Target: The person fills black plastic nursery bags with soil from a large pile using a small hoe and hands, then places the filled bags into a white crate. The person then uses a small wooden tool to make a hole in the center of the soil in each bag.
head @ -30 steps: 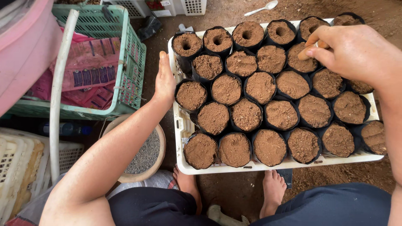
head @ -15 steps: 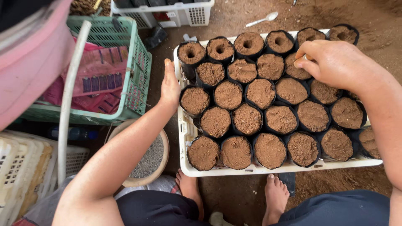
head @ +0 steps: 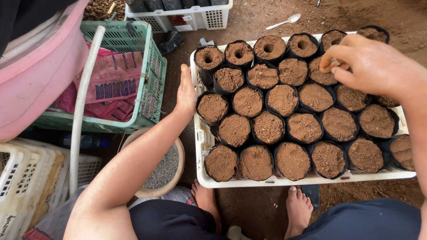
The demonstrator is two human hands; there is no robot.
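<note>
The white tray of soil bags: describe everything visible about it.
The white tray is a shallow, slotted rectangular crate that looks like plastic, lying flat on brown dirt ground. It holds rows of black bags packed tightly and filled with brown soil; several in the far row have a hole poked in the middle. The left hand rests against its left rim. The right hand hovers over the far right bags, fingertips pinched together. Bare feet sit beside its near edge.
</note>
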